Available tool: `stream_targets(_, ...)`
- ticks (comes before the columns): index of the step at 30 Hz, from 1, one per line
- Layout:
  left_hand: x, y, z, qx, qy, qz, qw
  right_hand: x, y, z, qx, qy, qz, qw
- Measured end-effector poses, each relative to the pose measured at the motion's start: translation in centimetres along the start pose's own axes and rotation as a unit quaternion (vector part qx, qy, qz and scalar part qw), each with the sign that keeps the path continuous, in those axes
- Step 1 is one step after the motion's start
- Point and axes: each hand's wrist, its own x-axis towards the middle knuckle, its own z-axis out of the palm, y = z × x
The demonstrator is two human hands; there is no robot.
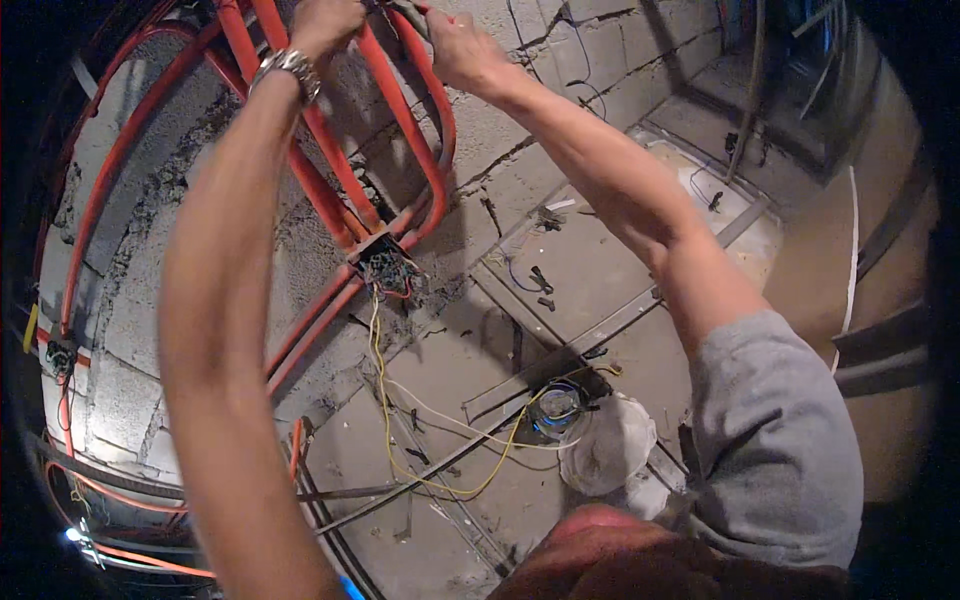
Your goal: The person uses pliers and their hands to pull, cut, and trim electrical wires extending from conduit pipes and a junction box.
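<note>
Both my bare hands are raised to the top edge of the head view, by red conduits (395, 95) running along a block wall. My left hand (325, 30), with a metal watch (290, 70) on the wrist, has its fingers curled near a conduit; what they grip is hidden. My right hand (460, 50) is closed around a greyish object (418, 22) at the edge, too small and cut off to name. Below them, several conduits enter an open junction box (385, 265) crowded with wires. Yellow and white wires (380, 370) hang from it.
A second wire-filled box (60, 355) is at far left, with cables below it. Metal channels (530, 370) cross grey boards, holding a round opening with coiled wires (555, 410) beside a pale bag-like object (605, 450). A brownish panel (870, 420) stands at right.
</note>
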Motion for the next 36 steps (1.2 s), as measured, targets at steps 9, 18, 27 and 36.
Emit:
stream_targets(9,-1.8,2.7,-6.2,-0.07,-0.046,-0.127,0.988,-0.8,-4.4,-6.6,0.457,-0.268,0.168,0.831)
stream_targets(18,-3.4,6.2,-4.8,-0.38,-0.124,-0.13,0.907,-1.0,1.6,-3.8,-0.045,-0.085,0.07,0.993)
stream_targets(27,-4.9,5.9,-6.5,-0.439,-0.147,-0.158,0.872,0.0,-2.4,-7.5,0.908,-0.341,0.168,0.176)
stream_targets(36,-5.8,7.7,-5.1,-0.463,-0.108,-0.159,0.865,0.0,-3.0,-5.5,0.879,-0.287,0.172,0.339)
